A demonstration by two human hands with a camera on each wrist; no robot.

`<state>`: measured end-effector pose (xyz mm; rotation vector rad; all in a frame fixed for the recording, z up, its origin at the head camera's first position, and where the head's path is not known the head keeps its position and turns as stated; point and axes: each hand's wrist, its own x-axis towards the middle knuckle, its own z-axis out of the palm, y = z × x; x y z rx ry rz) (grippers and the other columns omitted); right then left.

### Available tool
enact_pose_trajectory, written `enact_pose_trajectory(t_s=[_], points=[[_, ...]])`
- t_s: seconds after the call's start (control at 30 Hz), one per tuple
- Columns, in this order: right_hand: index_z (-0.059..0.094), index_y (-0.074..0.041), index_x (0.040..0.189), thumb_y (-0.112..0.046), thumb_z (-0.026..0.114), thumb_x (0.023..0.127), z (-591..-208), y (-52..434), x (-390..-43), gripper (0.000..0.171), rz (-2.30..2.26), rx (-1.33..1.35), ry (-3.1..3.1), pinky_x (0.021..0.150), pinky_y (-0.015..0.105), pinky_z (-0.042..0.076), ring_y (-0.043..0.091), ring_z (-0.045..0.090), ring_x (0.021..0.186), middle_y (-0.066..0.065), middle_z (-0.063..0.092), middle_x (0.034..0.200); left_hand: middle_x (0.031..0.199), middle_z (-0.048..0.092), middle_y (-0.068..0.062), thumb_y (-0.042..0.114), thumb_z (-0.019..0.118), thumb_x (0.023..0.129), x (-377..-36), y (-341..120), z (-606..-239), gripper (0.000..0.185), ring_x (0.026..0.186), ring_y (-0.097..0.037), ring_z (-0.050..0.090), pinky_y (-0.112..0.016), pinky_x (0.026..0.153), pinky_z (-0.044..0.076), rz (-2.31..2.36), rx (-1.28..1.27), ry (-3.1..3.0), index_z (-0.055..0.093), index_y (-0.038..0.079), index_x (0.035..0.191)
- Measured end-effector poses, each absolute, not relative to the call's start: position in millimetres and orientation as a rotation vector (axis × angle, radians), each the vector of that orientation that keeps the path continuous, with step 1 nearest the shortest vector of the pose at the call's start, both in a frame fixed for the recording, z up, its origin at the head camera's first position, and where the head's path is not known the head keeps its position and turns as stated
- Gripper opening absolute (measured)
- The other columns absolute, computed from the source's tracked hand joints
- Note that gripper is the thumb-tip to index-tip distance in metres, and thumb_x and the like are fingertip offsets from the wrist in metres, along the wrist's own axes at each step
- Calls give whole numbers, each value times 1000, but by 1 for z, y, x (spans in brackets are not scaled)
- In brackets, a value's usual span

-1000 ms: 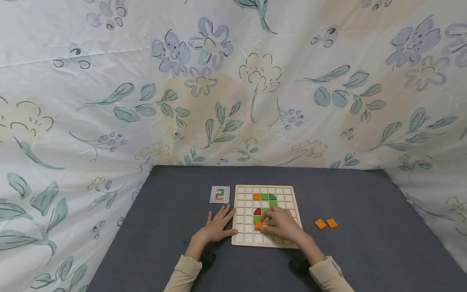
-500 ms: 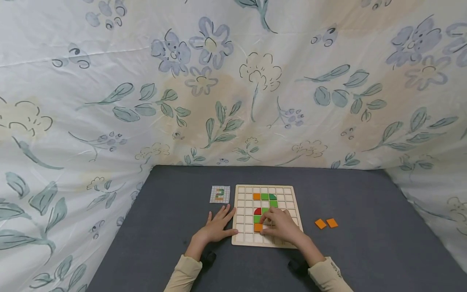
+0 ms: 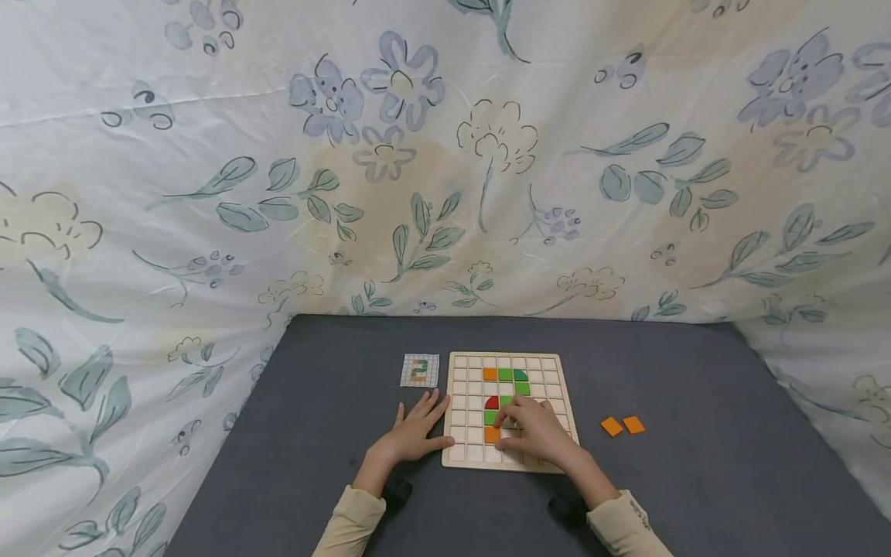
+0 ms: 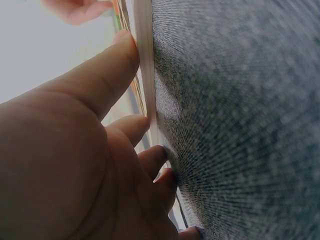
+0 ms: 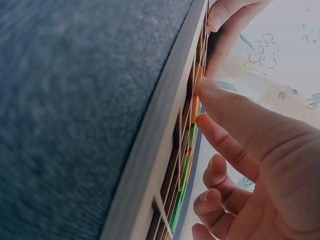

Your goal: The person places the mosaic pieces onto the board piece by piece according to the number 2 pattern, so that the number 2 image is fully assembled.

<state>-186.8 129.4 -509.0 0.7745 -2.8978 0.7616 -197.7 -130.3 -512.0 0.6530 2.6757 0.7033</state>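
Pressing on an orange square tile [image 3: 492, 434], the right hand [image 3: 536, 433] rests over the lower middle of the wooden grid board [image 3: 550, 370]. Its thumb and forefinger are bent and their tips meet at the tile, which sits in a cell of the board; whether they pinch the tile or only push it down, the pictures do not show clearly. The other fingers of this hand are curled loosely above the board. Just beyond the fingertips, away from the person, lie a green tile [image 3: 490, 418], a red quarter-round tile [image 3: 491, 402] and another green one beside it. Farther from the fingers, near the far edge of the board, an orange tile [image 3: 490, 374] and some green tiles [image 3: 513, 375] stand in a row.

The left hand [image 3: 412, 433] lies flat on the dark grey table [image 3: 696, 480] with straight, spread fingers, holding nothing. Its thumb and fingertips touch the left edge of the board, as the left wrist view shows.

Beyond the left fingertips, a small pattern card [image 3: 420, 370] lies on the table, just beside the far left corner of the board. Well to the right of the right hand, two loose orange tiles [image 3: 623, 425] lie side by side on the table. A flowered cloth [image 3: 445, 155] hangs behind and around the table.
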Motion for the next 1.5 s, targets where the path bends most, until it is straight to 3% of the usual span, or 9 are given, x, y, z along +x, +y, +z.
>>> enact_pose_trajectory(t_s=[1.17, 1.5], points=[[68, -23, 92, -31, 79, 73, -505, 149, -186, 23, 762, 698, -2899, 71, 34, 32, 13, 53, 81, -5, 55, 87, 155, 13, -13, 45, 56, 89, -195, -132, -510, 76, 142, -34, 10, -67, 106, -1, 710, 658, 2657, 22, 12, 149], [68, -24, 96, -29, 78, 74, -504, 166, -185, 25, 756, 676, -2887, 68, 31, 28, 14, 53, 79, -3, 55, 86, 155, 12, -12, 45, 56, 90, -196, -132, -509, 76, 142, -33, 10, -66, 106, -1, 699, 664, 2661, 22, 12, 149]])
